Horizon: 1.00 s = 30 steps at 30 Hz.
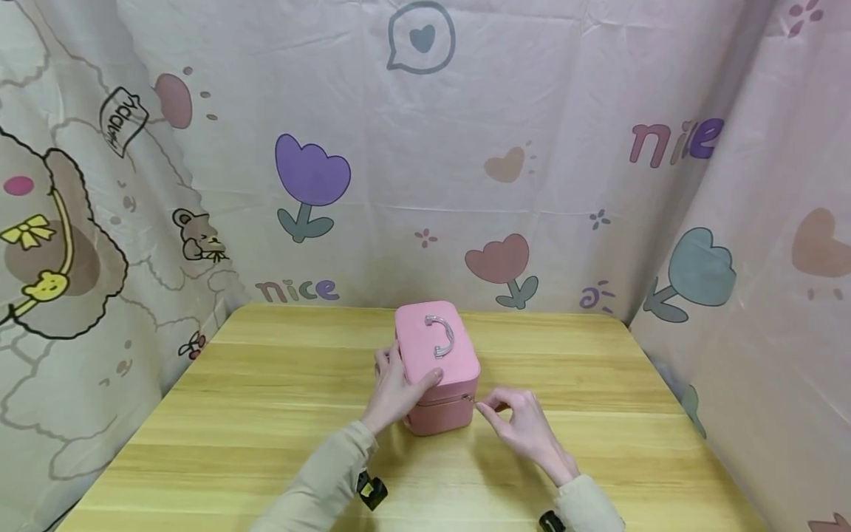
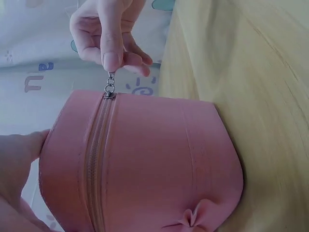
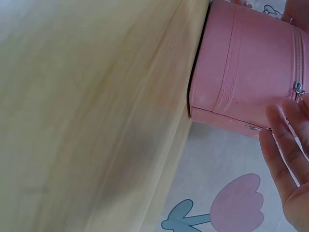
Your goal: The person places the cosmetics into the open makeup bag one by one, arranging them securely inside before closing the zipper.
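Observation:
A pink cosmetic case (image 1: 417, 332) with a silver-toned handle (image 1: 451, 336) on its lid stands on the wooden table. My left hand (image 1: 392, 393) grips its left side, thumb on the lid's front edge. My right hand (image 1: 521, 427) pinches the chain-like zipper pull (image 2: 110, 83) at the case's front right corner. In the left wrist view the zipper (image 2: 94, 159) runs below the lid, its teeth looking closed, and a pink bow (image 2: 193, 218) sits lower on the wall. A second metal piece (image 3: 257, 128) shows at the case's side in the right wrist view.
The light wooden table (image 1: 279, 414) reaches back to a hanging printed curtain (image 1: 412, 170). More printed cloth (image 1: 771, 332) hangs along the right and left sides. Black wrist straps (image 1: 371, 490) show by the sleeves.

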Motion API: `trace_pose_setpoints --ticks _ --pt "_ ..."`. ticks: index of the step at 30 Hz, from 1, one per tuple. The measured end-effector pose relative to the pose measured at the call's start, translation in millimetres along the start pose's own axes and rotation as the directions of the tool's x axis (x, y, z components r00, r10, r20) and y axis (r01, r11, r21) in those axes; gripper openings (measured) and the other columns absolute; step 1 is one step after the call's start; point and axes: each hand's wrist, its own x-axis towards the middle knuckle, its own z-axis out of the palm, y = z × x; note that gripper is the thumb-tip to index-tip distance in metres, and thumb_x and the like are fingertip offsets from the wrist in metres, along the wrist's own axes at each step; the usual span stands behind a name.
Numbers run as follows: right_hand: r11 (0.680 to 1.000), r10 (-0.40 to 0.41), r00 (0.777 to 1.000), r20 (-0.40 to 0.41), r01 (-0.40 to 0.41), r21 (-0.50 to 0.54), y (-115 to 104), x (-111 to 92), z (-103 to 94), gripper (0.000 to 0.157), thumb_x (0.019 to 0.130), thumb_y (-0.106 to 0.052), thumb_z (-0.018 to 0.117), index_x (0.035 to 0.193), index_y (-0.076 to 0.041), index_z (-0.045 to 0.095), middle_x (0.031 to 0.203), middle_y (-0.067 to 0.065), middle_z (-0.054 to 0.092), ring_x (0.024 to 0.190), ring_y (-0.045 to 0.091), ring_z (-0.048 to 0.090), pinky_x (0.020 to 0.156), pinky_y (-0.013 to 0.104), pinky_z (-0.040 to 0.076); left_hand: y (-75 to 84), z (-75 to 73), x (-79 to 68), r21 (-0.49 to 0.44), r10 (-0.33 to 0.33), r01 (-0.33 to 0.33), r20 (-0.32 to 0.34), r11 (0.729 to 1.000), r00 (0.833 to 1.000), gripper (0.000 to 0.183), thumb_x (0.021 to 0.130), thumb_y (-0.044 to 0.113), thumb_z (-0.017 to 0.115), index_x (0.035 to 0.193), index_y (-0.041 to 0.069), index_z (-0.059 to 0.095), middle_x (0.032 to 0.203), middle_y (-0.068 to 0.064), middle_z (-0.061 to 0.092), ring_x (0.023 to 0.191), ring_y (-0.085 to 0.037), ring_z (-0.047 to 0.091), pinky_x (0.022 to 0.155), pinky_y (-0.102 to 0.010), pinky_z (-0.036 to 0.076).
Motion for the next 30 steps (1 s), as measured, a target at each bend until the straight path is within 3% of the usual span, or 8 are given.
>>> trace_pose_setpoints --ticks 8,13,22,30 --pt "0.999 -0.037 0.999 -0.017 0.037 -0.024 -3.9 0.9 8.3 0.015 0.081 0.001 0.078 0.075 -0.011 0.071 0.068 -0.004 0.071 0.065 0.002 0.066 0.06 0.027 0.059 -8.8 -2.8 7.9 -0.118 0.095 -0.093 0.013 0.989 0.995 0.089 0.089 0.029 0.075 0.153 -0.009 0.025 0.144 -0.032 0.033 0.133 -0.046 0.043 0.117 -0.061 0.035" --pt "0.999 -0.04 0.999 -0.01 0.039 -0.035 -10.8 3.0 16.2 0.014 0.081 -0.001 0.078 0.075 -0.012 0.071 0.068 -0.005 0.071 0.064 0.002 0.065 0.061 0.027 0.059 -16.9 -11.0 15.2 -0.208 0.131 -0.116 0.062 0.971 0.989 0.073 0.093 0.02 0.07 0.149 -0.01 0.033 0.148 -0.035 0.039 0.136 -0.05 0.045 0.116 -0.059 0.038" --pt "0.999 -0.006 1.0 0.023 0.007 -0.043 -19.9 6.2 21.0 0.01 0.084 -0.007 0.078 0.078 -0.013 0.073 0.071 -0.004 0.074 0.066 0.001 0.065 0.062 0.03 0.06 -22.8 -22.5 26.7 -0.251 0.102 -0.06 0.156 0.966 0.982 0.071 0.094 0.019 0.069 0.152 -0.005 0.037 0.152 -0.03 0.045 0.14 -0.044 0.046 0.117 -0.053 0.039" --pt "0.996 -0.05 0.999 0.005 0.05 -0.077 -20.2 6.7 23.9 0.009 0.082 -0.008 0.079 0.078 -0.014 0.073 0.071 -0.006 0.074 0.066 0.0 0.065 0.062 0.03 0.059 -26.0 -25.2 33.9 -0.263 0.083 -0.024 0.212 0.965 0.974 0.074 0.094 0.022 0.07 0.155 -0.001 0.033 0.156 -0.027 0.04 0.143 -0.043 0.043 0.119 -0.052 0.036"
